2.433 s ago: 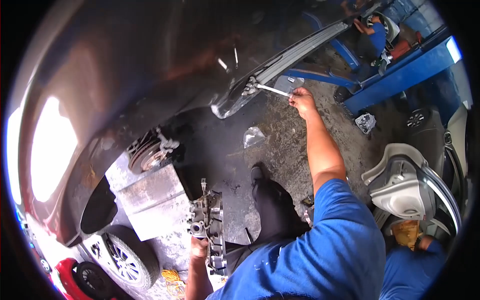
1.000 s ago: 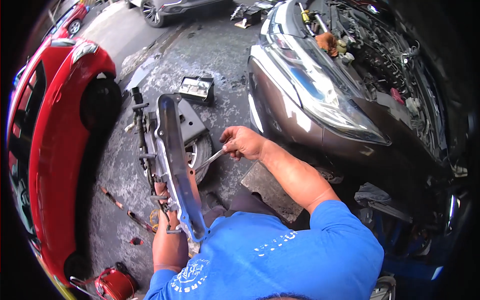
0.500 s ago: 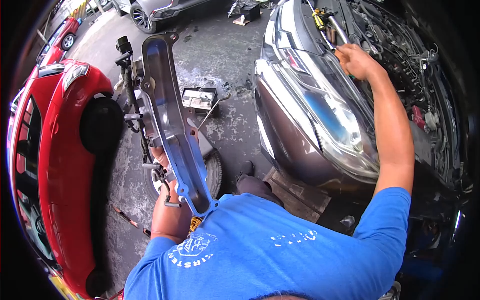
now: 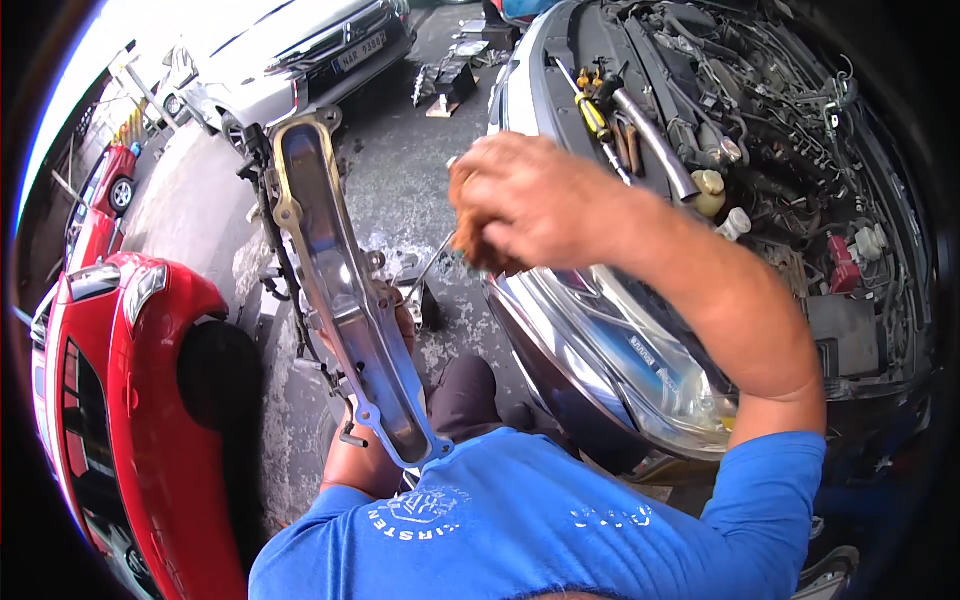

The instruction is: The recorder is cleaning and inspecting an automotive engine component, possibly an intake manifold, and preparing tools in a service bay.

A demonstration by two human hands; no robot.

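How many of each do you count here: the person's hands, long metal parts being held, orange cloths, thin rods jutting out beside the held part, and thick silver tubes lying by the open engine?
Hands: 2 (left hand, right hand)
Long metal part: 1
Orange cloth: 1
Thin rod: 1
Thick silver tube: 1
Total: 6

On the blue shirt (image 4: 500, 550), white printed letters curve around a round emblem (image 4: 420, 507) at the left of the chest. More white lettering (image 4: 610, 517) stands at the right, broken by the cloth. The light-coloured car (image 4: 290, 75) carries on its front a number plate (image 4: 358, 53) with dark letters and digits.
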